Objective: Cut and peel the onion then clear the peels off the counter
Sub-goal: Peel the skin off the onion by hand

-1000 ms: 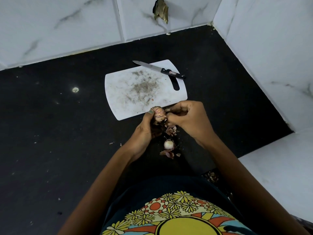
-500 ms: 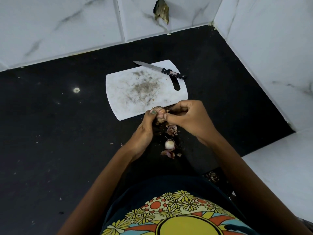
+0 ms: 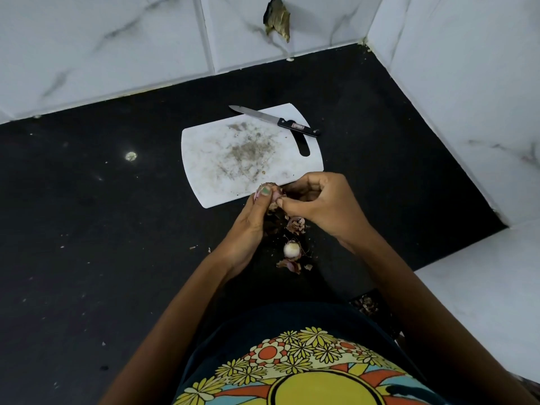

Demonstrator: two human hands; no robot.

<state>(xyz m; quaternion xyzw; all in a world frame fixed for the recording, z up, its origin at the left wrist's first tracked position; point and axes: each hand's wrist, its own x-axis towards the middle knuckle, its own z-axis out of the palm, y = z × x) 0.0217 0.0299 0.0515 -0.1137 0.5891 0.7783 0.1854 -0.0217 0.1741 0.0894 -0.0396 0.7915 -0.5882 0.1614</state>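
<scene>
My left hand (image 3: 251, 220) grips a small pink onion (image 3: 276, 194) just above the black counter (image 3: 87, 229), thumb over its top. My right hand (image 3: 321, 206) pinches a bit of skin at the onion's right side. The onion is mostly hidden by my fingers. Below the hands lie loose brown peels (image 3: 295, 225), a cut white onion end (image 3: 291, 249) and another peel (image 3: 290, 265). Beyond my hands lies the white cutting board (image 3: 222, 171), and across its far right corner rests a black-handled knife (image 3: 274, 120).
White marble-look tiled walls (image 3: 117, 48) close the counter at the back and right. A hole in the back wall holds a brownish scrap (image 3: 277, 20). A white ledge (image 3: 482, 302) lies at the right, with more debris (image 3: 365, 305) at the counter's near edge.
My left thumb has shifted over the top of the onion, and my right fingers have moved down slightly along its side. The board, knife and fallen peels have stayed in place.
</scene>
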